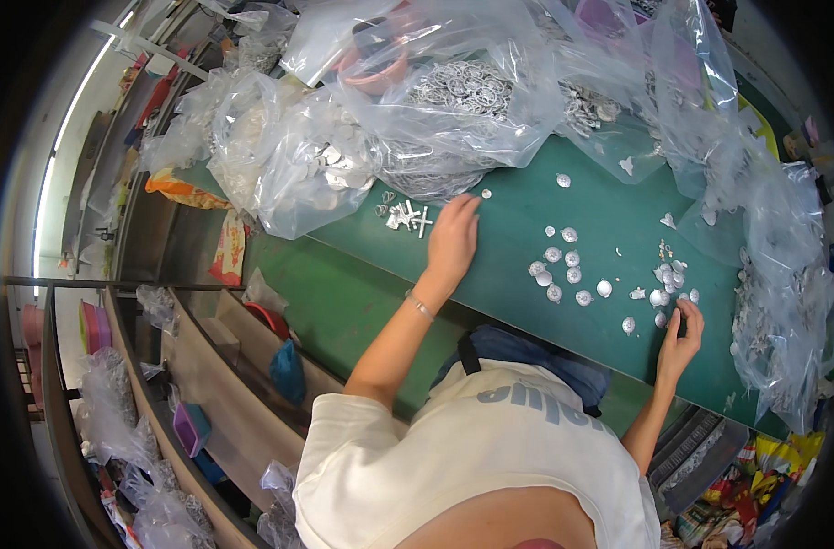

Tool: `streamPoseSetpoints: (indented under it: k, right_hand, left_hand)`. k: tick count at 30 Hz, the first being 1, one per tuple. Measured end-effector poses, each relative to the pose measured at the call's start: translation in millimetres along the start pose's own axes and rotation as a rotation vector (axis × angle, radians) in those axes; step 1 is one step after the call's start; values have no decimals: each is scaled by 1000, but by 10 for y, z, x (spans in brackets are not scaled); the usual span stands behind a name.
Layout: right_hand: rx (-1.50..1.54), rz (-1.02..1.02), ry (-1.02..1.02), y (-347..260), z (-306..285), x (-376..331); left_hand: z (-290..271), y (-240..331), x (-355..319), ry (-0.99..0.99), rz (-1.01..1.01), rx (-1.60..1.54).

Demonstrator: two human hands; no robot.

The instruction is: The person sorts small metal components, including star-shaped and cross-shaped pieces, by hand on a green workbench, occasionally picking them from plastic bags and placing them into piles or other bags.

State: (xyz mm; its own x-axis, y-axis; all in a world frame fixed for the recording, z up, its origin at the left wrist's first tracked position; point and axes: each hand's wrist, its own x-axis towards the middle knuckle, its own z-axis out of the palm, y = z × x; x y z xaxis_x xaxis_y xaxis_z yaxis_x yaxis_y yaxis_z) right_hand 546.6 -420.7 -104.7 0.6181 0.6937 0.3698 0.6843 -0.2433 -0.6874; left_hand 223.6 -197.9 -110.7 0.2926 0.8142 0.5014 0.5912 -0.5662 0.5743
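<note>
My left hand (453, 240) rests on the green tabletop with its fingers stretched forward and nothing visible in them. Just beyond its fingertips lies a small round piece (486, 194), and to its left a little pile of silver cross-shaped pieces (404, 217). At the right, my right hand (682, 337) has its thumb and fingers bent and slightly apart, close to a cluster of silver round pendants (668, 274). One pendant (660, 320) lies beside its thumb. Between my hands several more round pendants (553, 253) are spread out flat.
Large clear plastic bags hold silver metal rings (467, 87) and flat pieces (336, 166) along the table's far side. Another clear bag (764, 320) of metal parts hangs over the right end. Shelves (225, 366) with bags and bins stand at the left; a grey crate (700, 457) is lower right.
</note>
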Motion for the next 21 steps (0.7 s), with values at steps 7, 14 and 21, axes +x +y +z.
streamPoseSetpoints:
  k: [7,14,21]
  right_hand:
    - [-2,-4,36,52,-82,-31]
    - [-5,-20,47,117,-126,90]
    - [-6,15,-6,79,-125,190]
  left_hand:
    - [383,-187,253,-74,173,222]
    - [229,-181,300,-46,197,182]
    - [-90,-75,129,-179,-656,-664]
